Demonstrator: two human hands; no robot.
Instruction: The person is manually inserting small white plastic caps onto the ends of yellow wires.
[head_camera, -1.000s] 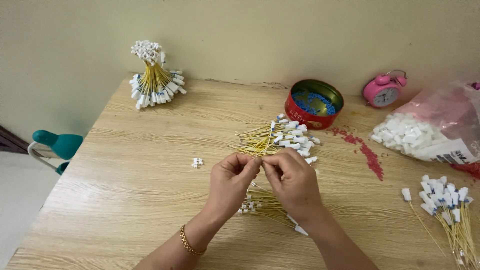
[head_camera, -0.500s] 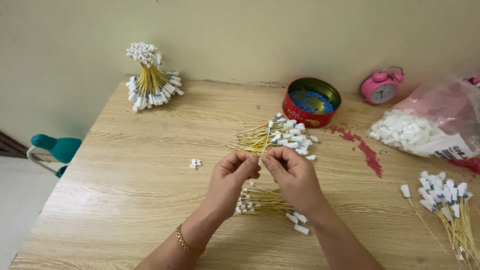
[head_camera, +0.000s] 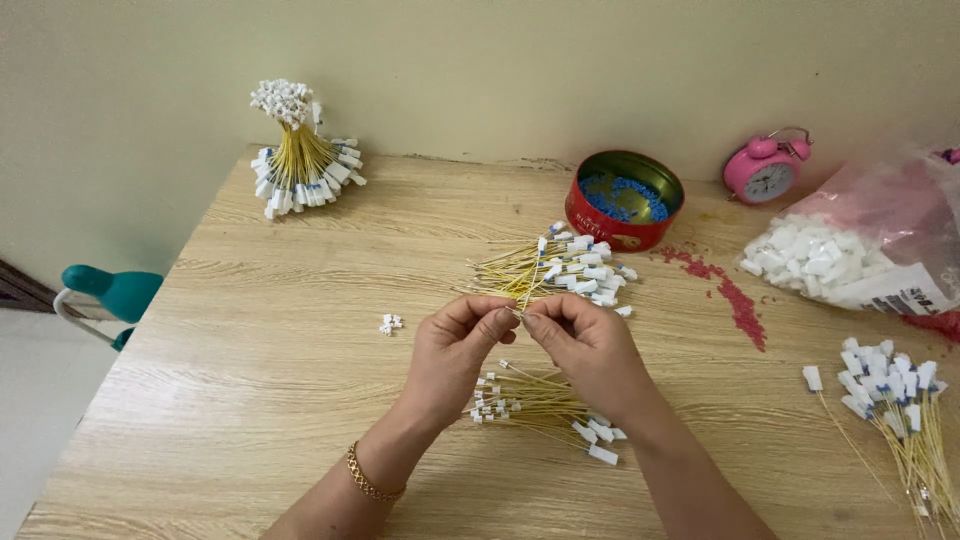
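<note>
My left hand (head_camera: 452, 352) and my right hand (head_camera: 590, 350) meet fingertip to fingertip over the middle of the wooden table (head_camera: 250, 400). Between the pinched fingers is the end of a thin yellow wire; whether a white connector is on it is hidden. Below my hands lies a small bundle of yellow wires with white connectors (head_camera: 540, 408). Just beyond my fingers lies a larger loose pile of the same wires (head_camera: 560, 268). A tiny white connector piece (head_camera: 390, 323) sits alone to the left.
A tied standing bundle of wires (head_camera: 300, 160) is at the back left. A red round tin with blue bits (head_camera: 625, 200), a pink alarm clock (head_camera: 768, 172), a plastic bag of white pieces (head_camera: 850, 255) and another wire pile (head_camera: 900, 400) lie right. A teal chair (head_camera: 110, 295) stands off the left edge.
My hands stay pinched together at the same spot, working the wire end. The view has shifted slightly; the bundle under my hands shows more.
</note>
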